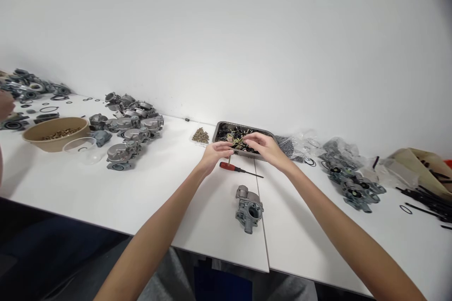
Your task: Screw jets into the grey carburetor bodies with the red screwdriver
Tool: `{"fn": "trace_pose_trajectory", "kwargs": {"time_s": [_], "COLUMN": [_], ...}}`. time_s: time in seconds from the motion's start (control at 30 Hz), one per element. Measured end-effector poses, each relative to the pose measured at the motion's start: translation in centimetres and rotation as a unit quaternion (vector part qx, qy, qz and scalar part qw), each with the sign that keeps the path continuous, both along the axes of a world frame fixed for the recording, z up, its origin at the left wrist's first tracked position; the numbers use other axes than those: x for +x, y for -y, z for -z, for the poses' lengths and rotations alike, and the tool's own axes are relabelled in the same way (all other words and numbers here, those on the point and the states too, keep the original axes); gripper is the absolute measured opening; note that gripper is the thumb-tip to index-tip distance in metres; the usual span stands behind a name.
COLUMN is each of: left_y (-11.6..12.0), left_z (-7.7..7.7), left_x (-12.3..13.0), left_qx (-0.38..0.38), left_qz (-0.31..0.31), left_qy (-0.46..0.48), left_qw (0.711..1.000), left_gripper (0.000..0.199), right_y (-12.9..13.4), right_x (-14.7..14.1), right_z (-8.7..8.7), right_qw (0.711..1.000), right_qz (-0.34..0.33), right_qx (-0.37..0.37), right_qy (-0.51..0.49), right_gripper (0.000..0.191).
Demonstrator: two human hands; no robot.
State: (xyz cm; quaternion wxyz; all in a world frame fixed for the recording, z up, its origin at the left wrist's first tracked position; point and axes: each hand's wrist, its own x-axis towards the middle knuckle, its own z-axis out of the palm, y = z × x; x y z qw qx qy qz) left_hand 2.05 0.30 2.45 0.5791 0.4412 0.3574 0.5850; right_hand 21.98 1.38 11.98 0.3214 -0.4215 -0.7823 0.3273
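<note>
The dark metal tray (249, 154) of mixed small parts is at the wall side of the worktop (197, 216), and if I put it at the centre of a clock, with the wall at twelve, the person sits at six. The left hand (214, 154) is at its near left corner, thumb and fingers brought together, and seems to pinch a thin brass-coloured piece (229, 160) which points downward, perhaps so that its end remains visible. The right hand (265, 146) bends over the tray with its fingertips low among the parts; whether it grips one of them I cannot tell. Toward six lies a red-handled screwdriver (231, 167), probably put there to be near both hands, though it is also between the tray and a single metal carburetor body (246, 207), which rests farther out at six, well within reach. Just beside the tray, at nine, is a small heap of brass parts (200, 135), I suppose separate so they do not mix. Farther toward nine are a group of metal bodies (129, 136) and a tan bowl (58, 146), and beyond them another person's hand (5, 103), too far to disturb. At three, crumpled plastic bags (305, 143) crowd close to the tray; at four come more metal bodies (353, 188) and loose black rods (427, 202).
</note>
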Motion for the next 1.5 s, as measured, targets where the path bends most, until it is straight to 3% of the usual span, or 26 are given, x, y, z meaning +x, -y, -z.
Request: {"fn": "trace_pose_trajectory", "kwargs": {"time_s": [0.1, 0.23, 0.33, 0.43, 0.57, 0.67, 0.83, 1.07, 1.3, 1.5], "left_y": [0.3, 1.4, 4.2, 8.7, 14.3, 16.0, 15.4, 14.8, 15.5, 16.3], "left_z": [-0.8, -2.4, -2.8, -1.4, 1.1, 1.8, 1.1, 1.3, 1.2, 0.9], "left_x": [0.2, 0.6, 0.9, 1.1, 1.7, 2.7, 4.0, 4.6, 5.5, 5.8], "left_qx": [0.006, 0.057, 0.099, 0.078, -0.014, -0.080, -0.093, -0.096, -0.102, -0.046], "left_qz": [-0.037, -0.071, -0.152, -0.231, -0.284, -0.304, -0.306, -0.296, -0.344, -0.409], "left_qy": [-0.086, -0.211, -0.297, -0.345, -0.337, -0.306, -0.270, -0.290, -0.316, -0.369], "left_qw": [0.996, 0.973, 0.938, 0.906, 0.897, 0.899, 0.908, 0.905, 0.879, 0.833], "left_gripper": [0.034, 0.021, 0.019, 0.022, 0.024, 0.027, 0.031, 0.030, 0.032, 0.033], "right_y": [3.3, 10.0, 14.3, 16.5, 16.8, 16.6, 16.6, 16.7, 16.5, 16.4], "right_x": [2.4, 5.0, 5.3, 4.5, 3.6, 3.6, 3.6, 3.5, 3.6, 3.5], "right_z": [1.1, 4.7, 7.9, 10.1, 11.6, 11.9, 12.0, 11.9, 12.0, 11.8], "right_qw": [0.999, 0.996, 0.993, 0.993, 0.997, 0.998, 0.999, 0.999, 0.998, 0.997], "right_qz": [-0.015, 0.014, 0.017, 0.024, 0.034, 0.035, 0.030, 0.036, 0.033, 0.033], "right_qx": [-0.051, -0.089, -0.114, -0.111, -0.072, -0.049, -0.023, -0.022, -0.031, -0.039], "right_qy": [-0.005, -0.018, -0.019, -0.013, -0.022, -0.030, -0.028, -0.020, -0.051, -0.062], "right_gripper": [0.030, 0.039, 0.070, 0.098, 0.090, 0.085, 0.086, 0.087, 0.088, 0.088]}}
